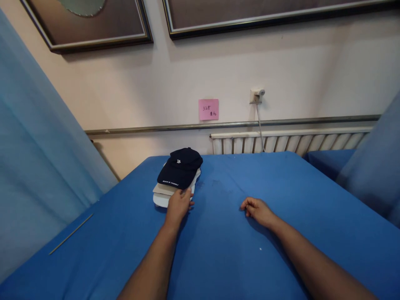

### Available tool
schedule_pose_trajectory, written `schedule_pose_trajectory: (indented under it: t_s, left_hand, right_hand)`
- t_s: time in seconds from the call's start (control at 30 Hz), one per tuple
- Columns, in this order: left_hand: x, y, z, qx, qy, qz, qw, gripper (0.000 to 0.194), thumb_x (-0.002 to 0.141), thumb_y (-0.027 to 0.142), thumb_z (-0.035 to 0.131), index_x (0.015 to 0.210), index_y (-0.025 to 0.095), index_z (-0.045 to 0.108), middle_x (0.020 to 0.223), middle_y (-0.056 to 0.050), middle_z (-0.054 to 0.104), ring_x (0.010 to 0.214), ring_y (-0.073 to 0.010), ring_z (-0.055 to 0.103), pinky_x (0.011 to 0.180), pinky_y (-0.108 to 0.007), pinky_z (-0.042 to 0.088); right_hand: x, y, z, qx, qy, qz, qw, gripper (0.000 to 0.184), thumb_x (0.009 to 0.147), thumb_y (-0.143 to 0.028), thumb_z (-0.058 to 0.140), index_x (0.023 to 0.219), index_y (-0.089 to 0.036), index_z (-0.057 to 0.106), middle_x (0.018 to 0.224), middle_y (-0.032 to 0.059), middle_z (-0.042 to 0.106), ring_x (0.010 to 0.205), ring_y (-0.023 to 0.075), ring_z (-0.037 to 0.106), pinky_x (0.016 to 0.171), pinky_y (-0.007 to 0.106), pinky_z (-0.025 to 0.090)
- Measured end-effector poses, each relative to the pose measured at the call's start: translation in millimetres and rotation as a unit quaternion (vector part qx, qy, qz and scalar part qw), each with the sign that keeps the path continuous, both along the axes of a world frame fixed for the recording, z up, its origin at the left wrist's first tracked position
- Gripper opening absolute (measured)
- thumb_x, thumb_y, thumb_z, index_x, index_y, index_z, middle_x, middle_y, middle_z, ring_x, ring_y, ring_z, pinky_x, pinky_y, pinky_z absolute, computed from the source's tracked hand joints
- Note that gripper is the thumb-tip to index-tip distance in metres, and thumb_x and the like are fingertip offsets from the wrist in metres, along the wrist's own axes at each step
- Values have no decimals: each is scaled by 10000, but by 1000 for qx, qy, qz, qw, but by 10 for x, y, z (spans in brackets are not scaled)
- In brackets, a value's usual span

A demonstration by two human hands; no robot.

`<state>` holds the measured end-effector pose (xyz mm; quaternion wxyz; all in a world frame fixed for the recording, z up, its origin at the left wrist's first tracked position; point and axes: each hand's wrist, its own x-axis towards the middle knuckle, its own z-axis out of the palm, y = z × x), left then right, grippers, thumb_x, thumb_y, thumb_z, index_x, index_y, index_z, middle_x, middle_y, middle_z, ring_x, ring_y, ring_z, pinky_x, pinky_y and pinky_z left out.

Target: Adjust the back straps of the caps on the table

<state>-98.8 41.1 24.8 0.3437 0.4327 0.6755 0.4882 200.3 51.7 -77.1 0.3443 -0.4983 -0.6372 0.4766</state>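
A stack of baseball caps lies at the far left of the blue-covered table. On top is a navy cap (181,168) with white lettering on its crown and brim. Beneath it show a beige brim (164,189) and a white brim (161,201). My left hand (179,205) is at the front right edge of the stack, its fingertips by the navy brim and slightly apart; whether they touch it I cannot make out. Well to the right of the caps, my right hand (256,210) is low over the sheet, fingers curled in, nothing visible in them.
A blue sheet (225,233) covers the table, with a thin stick (71,234) near its left edge. Blue curtains (40,146) hang at both sides. Behind are a metal rail (162,128), a radiator (290,141), and a plugged-in cord (260,125). A pink note (208,109) is on the wall.
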Motion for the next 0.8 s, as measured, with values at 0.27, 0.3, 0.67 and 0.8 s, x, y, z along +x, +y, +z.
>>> schedule_pose_trajectory:
  t_s: [0.27,0.3,0.67,0.8]
  left_hand:
    - [-34,27,81,95,-63,50,992,397,741,539,637,736,147,572,572,7,589,423,-94,504,391,-196,390]
    - [-36,40,75,90,-65,48,993,409,737,550,634,706,149,563,513,26,541,391,-87,461,375,-194,360]
    - [22,93,-47,151,104,17,983,365,827,500,537,652,179,551,521,28,511,484,-119,480,476,-225,375]
    - [114,33,-38,211,170,-29,962,343,849,433,524,614,185,500,570,27,485,552,-113,457,548,-222,368]
  right_hand:
    - [-9,-12,18,15,-32,-1,999,255,835,-82,433,826,-179,669,611,-7,609,576,111,539,571,209,373]
    - [-13,-10,17,16,-33,-2,999,253,834,-79,438,825,-180,670,611,-10,608,579,109,540,574,206,376]
    - [-49,-19,32,29,-23,-8,999,240,806,-80,460,800,-186,675,594,-16,610,569,104,540,566,206,374]
    - [-72,17,20,20,37,-60,997,172,777,-156,490,800,-191,656,553,-25,591,520,119,529,537,223,381]
